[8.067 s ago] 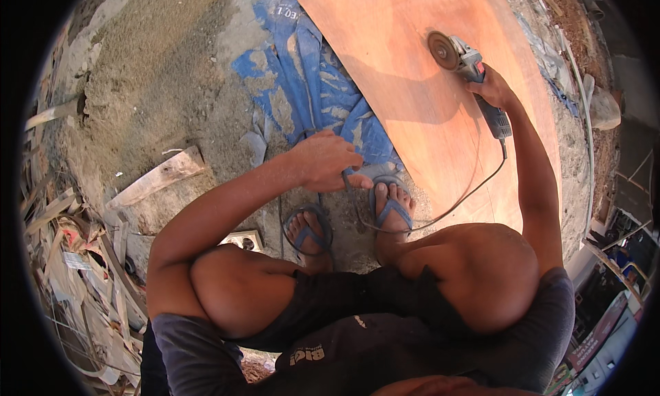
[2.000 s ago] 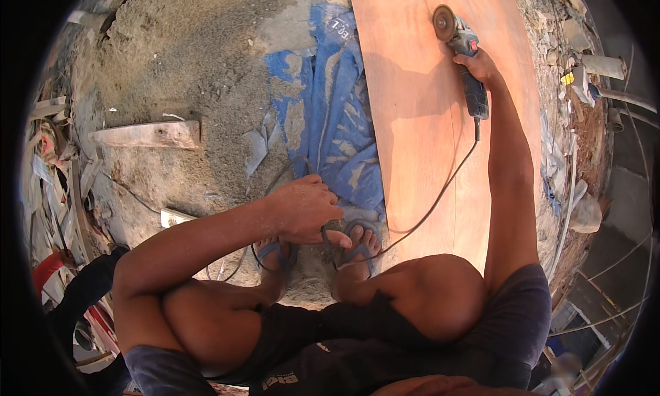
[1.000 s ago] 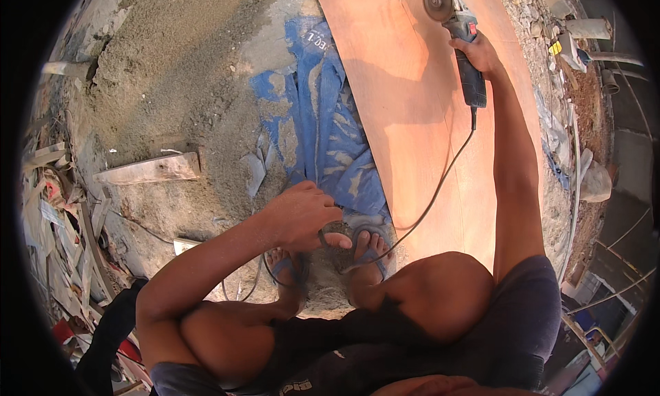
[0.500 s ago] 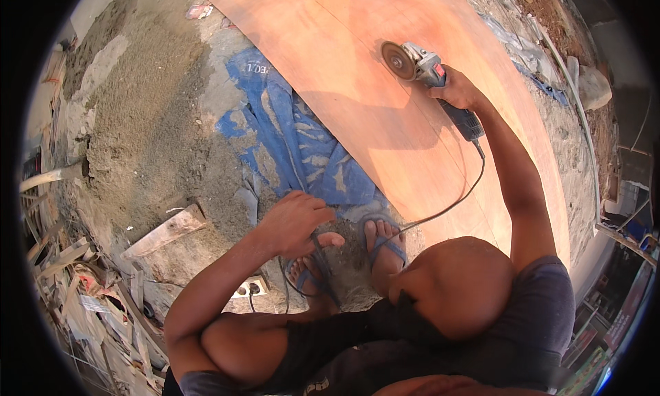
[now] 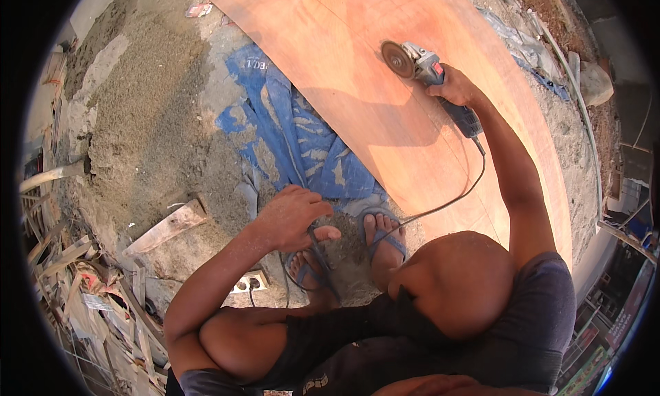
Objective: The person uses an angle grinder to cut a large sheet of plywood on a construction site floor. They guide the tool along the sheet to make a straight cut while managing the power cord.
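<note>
Far left: a heap of wood scraps [image 5: 96, 313], splintered strips lying crosswise, some pale, some brown. Above it, one pale pole [image 5: 53, 174], its end resting by a rough edge of the ground.

Next: one short plank [image 5: 168, 227], weathered, lying aslant on sandy, gritty ground [image 5: 151, 121]. Near it, lower and to the right, one white power strip [image 5: 249, 282], partly behind the left forearm, a dark plug in one socket.

Left hand [image 5: 294, 217]: bare, dusty, above the left foot; grip closed loosely round a dark cord [image 5: 454, 205], fingers curled, thumb pointing right. Beyond the hand, one blue tarp [image 5: 289, 111], crumpled, sand-streaked, one edge against the plywood.

Centre: left foot [image 5: 295, 264] and right foot [image 5: 382, 232], each in a grey-blue thong sandal; the cord passes by the right one.

Centre to right: one plywood sheet [image 5: 323, 42], large, reddish-tan, shadowed in part. Over it, one angle grinder [image 5: 426, 67], grey and dark blue with a red switch; its round brown disc [image 5: 397, 59] at the upper-left end, contact with the sheet not discernible; cord leaving the lower end.

Right hand [image 5: 455, 86]: arm extended; grip clasped round the grinder's body.

Far right: crumpled clear plastic [image 5: 507, 38], one long pale strip [image 5: 577, 111], one pale lump [image 5: 594, 85].
</note>
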The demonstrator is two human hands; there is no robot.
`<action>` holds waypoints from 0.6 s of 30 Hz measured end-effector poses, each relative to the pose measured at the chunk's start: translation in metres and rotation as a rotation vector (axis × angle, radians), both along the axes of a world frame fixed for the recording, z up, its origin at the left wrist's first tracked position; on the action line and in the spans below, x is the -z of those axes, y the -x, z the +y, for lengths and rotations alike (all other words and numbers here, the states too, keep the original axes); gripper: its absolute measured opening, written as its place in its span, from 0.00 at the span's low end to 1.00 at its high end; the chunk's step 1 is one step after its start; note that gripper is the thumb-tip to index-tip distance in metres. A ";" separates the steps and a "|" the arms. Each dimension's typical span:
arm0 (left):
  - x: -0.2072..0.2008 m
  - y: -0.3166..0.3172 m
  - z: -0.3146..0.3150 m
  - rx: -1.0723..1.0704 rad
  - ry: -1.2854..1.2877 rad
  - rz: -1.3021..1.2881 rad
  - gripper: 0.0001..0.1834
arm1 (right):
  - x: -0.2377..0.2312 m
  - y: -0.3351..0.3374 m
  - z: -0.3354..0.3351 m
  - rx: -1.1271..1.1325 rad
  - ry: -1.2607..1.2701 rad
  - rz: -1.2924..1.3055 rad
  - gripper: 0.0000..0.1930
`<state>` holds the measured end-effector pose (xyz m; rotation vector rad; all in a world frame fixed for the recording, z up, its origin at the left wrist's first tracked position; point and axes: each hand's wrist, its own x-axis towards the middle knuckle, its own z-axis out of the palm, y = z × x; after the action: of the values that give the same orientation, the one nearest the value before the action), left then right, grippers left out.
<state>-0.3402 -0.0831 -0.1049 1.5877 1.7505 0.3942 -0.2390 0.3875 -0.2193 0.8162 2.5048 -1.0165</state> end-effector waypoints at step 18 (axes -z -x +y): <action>-0.002 0.000 0.002 0.005 0.034 0.008 0.27 | -0.006 0.012 -0.007 -0.030 -0.076 -0.049 0.38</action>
<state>-0.3398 -0.0816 -0.1029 1.5705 1.7500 0.3544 -0.2511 0.3802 -0.2132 0.8122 2.5200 -0.8852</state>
